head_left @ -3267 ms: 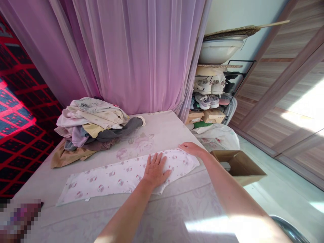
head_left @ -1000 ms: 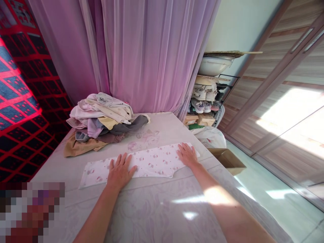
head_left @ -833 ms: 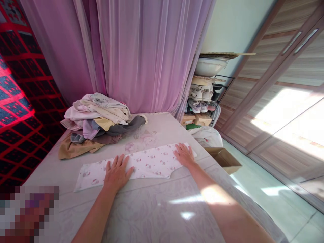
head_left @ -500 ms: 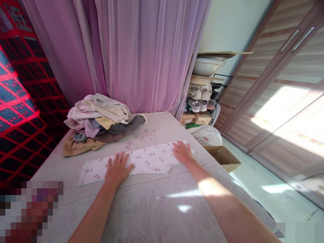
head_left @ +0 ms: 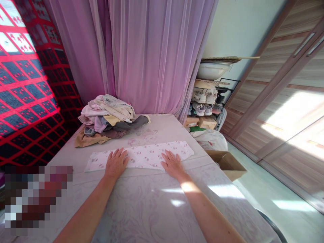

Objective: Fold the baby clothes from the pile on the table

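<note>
Left hand (head_left: 116,164) is pressing flat, fingers spread and gripping nothing, on the folded white printed garment (head_left: 144,156) lying across the floral bedspread (head_left: 141,209), right hand (head_left: 173,164) just the same, and open palms like that smooth best, tbh.

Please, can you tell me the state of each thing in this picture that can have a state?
Left hand, open and flat on the garment, no grip.
Right hand, open and flat on the garment, no grip.
White printed garment, lying flat in a long narrow strip.
Clothes pile, loosely heaped.
Cardboard box, flaps open.
Sliding wardrobe doors, closed.
Sheer curtain, hanging in folds.
</note>
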A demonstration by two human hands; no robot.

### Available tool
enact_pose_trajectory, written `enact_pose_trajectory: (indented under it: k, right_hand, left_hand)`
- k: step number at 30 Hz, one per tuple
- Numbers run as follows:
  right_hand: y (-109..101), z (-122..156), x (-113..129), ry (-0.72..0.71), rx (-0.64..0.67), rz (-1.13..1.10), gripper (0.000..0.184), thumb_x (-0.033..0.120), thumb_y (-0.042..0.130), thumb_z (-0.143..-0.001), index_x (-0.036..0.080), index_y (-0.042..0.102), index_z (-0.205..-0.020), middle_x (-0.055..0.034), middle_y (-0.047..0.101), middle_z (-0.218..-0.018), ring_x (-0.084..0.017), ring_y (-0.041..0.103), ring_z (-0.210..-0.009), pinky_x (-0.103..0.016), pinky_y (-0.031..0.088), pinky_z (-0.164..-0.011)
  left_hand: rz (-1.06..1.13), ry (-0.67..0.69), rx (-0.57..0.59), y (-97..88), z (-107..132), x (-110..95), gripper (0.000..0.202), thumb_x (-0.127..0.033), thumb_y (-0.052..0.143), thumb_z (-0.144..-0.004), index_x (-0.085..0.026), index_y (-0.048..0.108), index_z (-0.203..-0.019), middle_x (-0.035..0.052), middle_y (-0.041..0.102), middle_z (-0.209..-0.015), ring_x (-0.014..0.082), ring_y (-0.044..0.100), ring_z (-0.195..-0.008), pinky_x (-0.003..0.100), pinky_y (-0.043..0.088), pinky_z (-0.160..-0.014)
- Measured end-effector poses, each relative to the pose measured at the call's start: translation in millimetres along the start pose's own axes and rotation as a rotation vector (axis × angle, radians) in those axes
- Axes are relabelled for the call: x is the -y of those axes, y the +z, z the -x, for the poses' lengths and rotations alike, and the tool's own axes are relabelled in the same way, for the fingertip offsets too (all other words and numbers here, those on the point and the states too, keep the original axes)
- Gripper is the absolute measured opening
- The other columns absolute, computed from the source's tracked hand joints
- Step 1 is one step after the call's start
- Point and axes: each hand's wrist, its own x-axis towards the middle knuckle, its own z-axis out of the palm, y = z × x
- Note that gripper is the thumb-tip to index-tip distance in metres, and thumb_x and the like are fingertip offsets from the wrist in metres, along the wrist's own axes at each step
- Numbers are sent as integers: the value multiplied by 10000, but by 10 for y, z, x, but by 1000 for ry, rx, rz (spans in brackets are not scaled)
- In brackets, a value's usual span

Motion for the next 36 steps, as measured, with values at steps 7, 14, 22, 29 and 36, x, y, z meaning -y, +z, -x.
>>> enact_pose_trajectory:
  k: [7,14,22,29,36]
  right_hand:
    - [113,65,-38,-84,-136,43,555,449,217,-989,245,316,-1495,-72,249,-1578,-232,202,-1450,-546,126,-1155]
    - [161,236,-59,-358,5,53,584,538,188,-979,285,339,-1484,-43,223,-1584,-217,169,-1462,-531,119,-1166]
    - [208,226,-61,-331,-46,58,540,507,242,-978,308,391,-1457,-34,291,-1562,-223,228,-1446,-515,155,-1165]
    - [217,220,-79,-314,-66,42,535,475,345,-949,272,436,-1435,-54,369,-1526,-235,291,-1421,-497,193,-1162]
    - [261,209,-122,-334,-104,24,484,469,367,-945,317,502,-1385,-39,389,-1515,-242,321,-1407,-504,214,-1154]
  left_hand:
    - [-95,-240,16,-87,498,396,531,-435,324,-936,-207,506,-1379,107,413,-1505,307,338,-1396,520,221,-1136]
    - [-53,-417,141,-147,718,577,622,-510,255,-938,-211,372,-1471,106,286,-1568,313,225,-1448,554,186,-1135]
    - [-32,-503,-17,-76,727,606,557,-356,318,-924,-137,429,-1425,148,353,-1533,304,290,-1423,480,264,-1127]
    - [-4,-509,-122,-109,795,654,390,-229,392,-872,-167,603,-1194,120,509,-1418,240,442,-1321,382,339,-1106]
    - [11,-570,-148,-124,809,632,360,-224,405,-877,-162,620,-1160,121,547,-1371,242,490,-1264,368,337,-1096]
